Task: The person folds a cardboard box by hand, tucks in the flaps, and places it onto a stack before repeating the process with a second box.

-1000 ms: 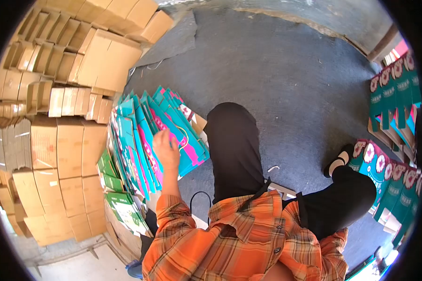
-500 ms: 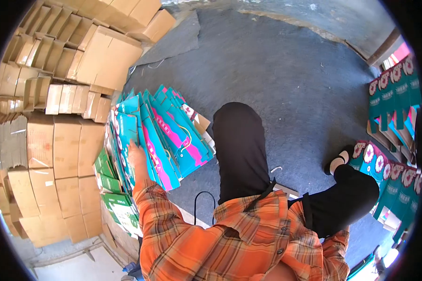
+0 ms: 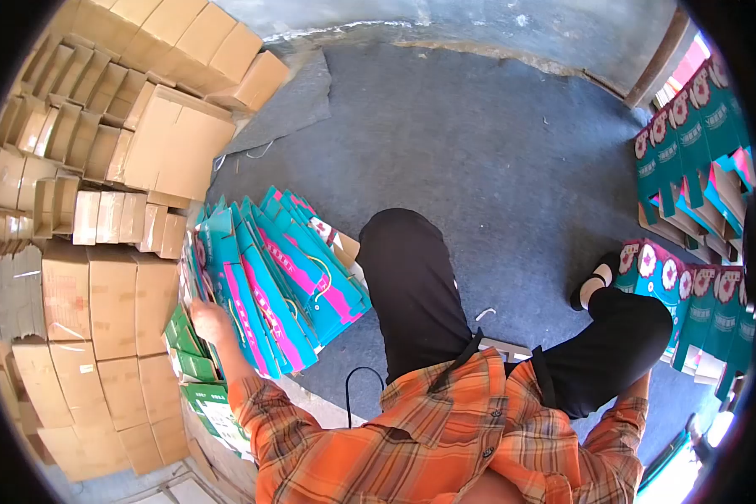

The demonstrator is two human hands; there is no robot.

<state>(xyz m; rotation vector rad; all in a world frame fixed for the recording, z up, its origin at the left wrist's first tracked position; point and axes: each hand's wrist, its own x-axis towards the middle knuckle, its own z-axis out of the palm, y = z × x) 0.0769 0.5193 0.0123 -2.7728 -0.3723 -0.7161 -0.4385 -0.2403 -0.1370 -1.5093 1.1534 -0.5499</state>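
Note:
My left hand [image 3: 211, 322] is at the left end of a leaning row of teal-and-pink folded cartons [image 3: 265, 277]. Its fingers are bent around the edge of a carton there, and their tips are partly hidden. Yellow cord handles show on some of the cartons. Below this hand lie green cartons [image 3: 195, 367] and a green-and-white one [image 3: 214, 412]. My right hand is down beside my right knee; only skin near the wrist [image 3: 638, 390] shows, and its fingers are hidden behind the leg.
Brown cardboard boxes [image 3: 113, 294] are stacked high on the left. More teal cartons with flower prints [image 3: 685, 286] stand in rows on the right, close to my foot. A black loop [image 3: 363, 370] rises near my left leg. Dark floor [image 3: 445, 134] stretches to the wall.
My left hand has moved left and lower along the row, off the face of a teal carton. Another pink-striped carton face now shows to its right. The whole view has shifted slightly.

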